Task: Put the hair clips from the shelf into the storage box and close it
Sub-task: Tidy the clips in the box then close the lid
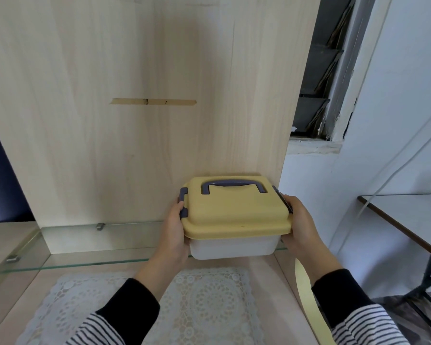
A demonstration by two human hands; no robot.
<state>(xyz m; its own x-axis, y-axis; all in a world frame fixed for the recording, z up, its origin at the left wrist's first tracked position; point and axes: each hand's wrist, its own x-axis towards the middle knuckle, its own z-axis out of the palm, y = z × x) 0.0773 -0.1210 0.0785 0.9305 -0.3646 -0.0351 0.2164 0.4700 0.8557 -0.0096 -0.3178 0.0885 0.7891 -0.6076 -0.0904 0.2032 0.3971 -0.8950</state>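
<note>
Storage box [235,217], lid on, sits at the right end of the glass shelf [85,262]. My left hand [176,232] and right hand [300,225] each grip a side, thumbs by the purple latches, likely steadying it. No hair clips visible.

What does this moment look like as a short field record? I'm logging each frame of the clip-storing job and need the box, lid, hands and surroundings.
box: storage box, white base, on the glass shelf
lid: yellow lid on the box, purple handle lying flat
latches: purple, one on each side; whether locked cannot be told
left hand: left hand pressed to the box's left side
right hand: right hand on the box's right side, over the latch
hair clips: none visible
below shelf: lace mat on wooden surface
</note>
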